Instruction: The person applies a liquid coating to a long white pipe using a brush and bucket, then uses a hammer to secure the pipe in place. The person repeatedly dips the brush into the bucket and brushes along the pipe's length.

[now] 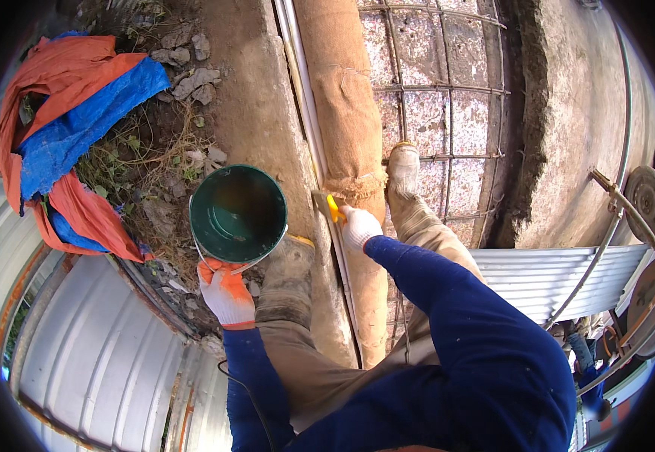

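My left hand [226, 294], in a white glove with orange palm, is closed on the wire handle of a dark green bucket [237, 207], which looks nearly empty with a brownish patch at its bottom. My right hand [359, 226], also gloved, grips the yellow handle of a flat-bladed tool [334, 209]. Its blade lies at a long pale strip [301, 90] beside a burlap-wrapped roll [335, 68]. My boots stand either side of that roll, the right one on or above a rebar grid [448, 120].
A concrete ledge [252, 90] borders rubble and weeds [169, 143]. An orange and blue tarp [79, 135] lies left, above corrugated metal sheets [94, 339]. A rough concrete edge [568, 113] runs right, near another corrugated sheet [523, 279], rods [598, 256] and round objects [644, 196].
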Demonstrator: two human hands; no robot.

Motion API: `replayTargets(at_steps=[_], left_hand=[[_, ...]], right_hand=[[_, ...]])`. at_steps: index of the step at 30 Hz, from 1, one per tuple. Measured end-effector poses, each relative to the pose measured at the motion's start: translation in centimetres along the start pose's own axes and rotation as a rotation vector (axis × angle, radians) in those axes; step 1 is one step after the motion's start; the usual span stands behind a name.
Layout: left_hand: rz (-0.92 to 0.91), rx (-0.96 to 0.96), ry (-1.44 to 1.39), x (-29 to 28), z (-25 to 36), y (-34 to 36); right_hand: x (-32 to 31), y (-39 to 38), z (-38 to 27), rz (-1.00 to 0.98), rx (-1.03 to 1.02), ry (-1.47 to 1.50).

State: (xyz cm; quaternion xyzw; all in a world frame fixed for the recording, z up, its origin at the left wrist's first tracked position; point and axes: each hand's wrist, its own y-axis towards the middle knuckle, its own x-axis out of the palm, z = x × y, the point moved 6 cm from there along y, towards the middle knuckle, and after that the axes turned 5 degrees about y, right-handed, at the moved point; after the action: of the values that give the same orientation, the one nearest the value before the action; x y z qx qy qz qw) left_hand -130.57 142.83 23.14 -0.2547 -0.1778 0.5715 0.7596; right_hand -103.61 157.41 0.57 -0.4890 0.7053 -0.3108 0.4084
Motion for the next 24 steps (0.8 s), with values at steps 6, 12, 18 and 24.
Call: replayTargets(at_steps=[6, 12, 18, 24], left_hand=[[0.014, 0.01, 0.023, 0.1, 0.5, -0.4], [0.029, -0.008, 0.031, -1.5, 0.3, -0.6], [-0.052, -0.04, 0.09, -3.9, 0.1, 0.4], [-0.025, -0.049, 0.069, -3.8, 0.3, 0.5]], right_hand=[[-9.0, 9.3, -6.4, 0.415, -0.154, 0.061], [-1.2, 10.8, -2.4, 0.081, -0.032, -0.036], [8.5, 4.1, 5.5, -0.497, 0.11, -0.34], [5.2, 10.1, 3.6, -0.234, -0.028, -0.18]])
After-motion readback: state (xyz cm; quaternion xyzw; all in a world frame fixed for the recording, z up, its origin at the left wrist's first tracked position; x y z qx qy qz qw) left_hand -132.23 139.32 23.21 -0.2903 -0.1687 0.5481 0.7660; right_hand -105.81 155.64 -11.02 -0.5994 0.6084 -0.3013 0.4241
